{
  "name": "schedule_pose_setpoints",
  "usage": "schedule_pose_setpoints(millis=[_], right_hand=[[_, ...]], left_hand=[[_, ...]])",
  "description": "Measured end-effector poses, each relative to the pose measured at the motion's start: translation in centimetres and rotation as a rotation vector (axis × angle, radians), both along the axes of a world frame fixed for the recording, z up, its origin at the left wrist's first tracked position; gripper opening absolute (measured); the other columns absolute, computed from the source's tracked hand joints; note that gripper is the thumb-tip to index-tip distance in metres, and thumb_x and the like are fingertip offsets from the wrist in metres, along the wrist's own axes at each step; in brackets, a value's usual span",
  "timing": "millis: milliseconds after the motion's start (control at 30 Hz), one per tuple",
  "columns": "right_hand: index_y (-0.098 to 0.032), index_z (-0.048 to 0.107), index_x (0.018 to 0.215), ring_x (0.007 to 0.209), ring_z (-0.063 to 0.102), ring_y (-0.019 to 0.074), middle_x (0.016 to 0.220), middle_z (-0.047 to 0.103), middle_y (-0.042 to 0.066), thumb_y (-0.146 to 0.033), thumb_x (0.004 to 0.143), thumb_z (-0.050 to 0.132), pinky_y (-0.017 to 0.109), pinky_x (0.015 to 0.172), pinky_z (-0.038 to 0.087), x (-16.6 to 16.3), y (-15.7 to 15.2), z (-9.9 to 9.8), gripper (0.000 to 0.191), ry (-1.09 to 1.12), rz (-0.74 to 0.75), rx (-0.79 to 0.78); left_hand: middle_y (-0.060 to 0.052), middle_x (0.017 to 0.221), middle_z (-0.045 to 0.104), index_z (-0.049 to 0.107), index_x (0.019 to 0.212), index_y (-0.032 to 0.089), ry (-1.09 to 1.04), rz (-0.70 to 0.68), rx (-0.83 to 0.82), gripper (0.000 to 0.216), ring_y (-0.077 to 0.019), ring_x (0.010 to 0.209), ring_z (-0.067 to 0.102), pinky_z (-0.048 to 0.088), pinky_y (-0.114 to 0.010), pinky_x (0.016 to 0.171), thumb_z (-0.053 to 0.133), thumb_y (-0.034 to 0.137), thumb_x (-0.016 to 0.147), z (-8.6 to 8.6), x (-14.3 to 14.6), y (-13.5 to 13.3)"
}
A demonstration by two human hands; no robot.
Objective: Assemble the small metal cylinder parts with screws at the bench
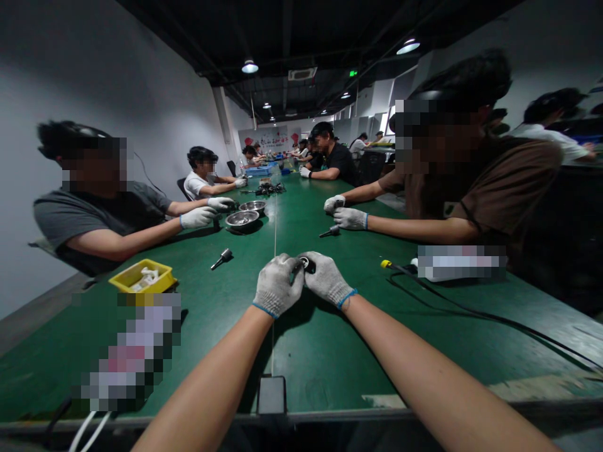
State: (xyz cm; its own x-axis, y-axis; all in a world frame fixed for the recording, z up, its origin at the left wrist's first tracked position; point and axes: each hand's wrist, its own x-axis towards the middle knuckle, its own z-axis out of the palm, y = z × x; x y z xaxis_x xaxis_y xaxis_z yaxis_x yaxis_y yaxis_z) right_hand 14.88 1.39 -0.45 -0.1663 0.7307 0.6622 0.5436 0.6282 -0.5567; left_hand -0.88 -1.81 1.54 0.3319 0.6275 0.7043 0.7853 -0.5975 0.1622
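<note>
Both my hands wear grey knit gloves and meet over the middle of the long green table (311,351). My left hand (277,285) is curled closed against a small black round part (307,263). My right hand (326,278) is also closed on that part from the other side. Most of the part is hidden between my fingers. A small black and silver tool (222,258) lies on the table to the left, out of reach of my left hand.
A yellow tray (141,276) with white parts sits at the left. Two metal bowls (242,219) stand further back. A black cable (471,311) with a yellow-tipped tool (387,264) runs along the right. A dark phone (272,395) lies at the near edge. Several gloved people work along both sides.
</note>
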Motion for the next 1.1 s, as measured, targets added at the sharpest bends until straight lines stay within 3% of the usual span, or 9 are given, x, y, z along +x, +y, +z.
schedule_pose_setpoints(millis=[1100], right_hand=[[-0.018, 0.077, 0.095, 0.086, 0.073, 0.0229, 0.094, 0.079, 0.009, -0.010, 0.080, 0.065, 0.033, 0.083, 0.059, -0.07, -0.37, 0.46, 0.022, -0.022, 0.009, -0.032]], left_hand=[[-0.008, 0.086, 0.069, 0.072, 0.097, 0.019, 0.038, 0.021, 0.038, 0.015, -0.0216, 0.080, 0.068, 0.056, -0.032, 0.073, 0.058, 0.024, 0.093, -0.09, 0.01, -0.22]])
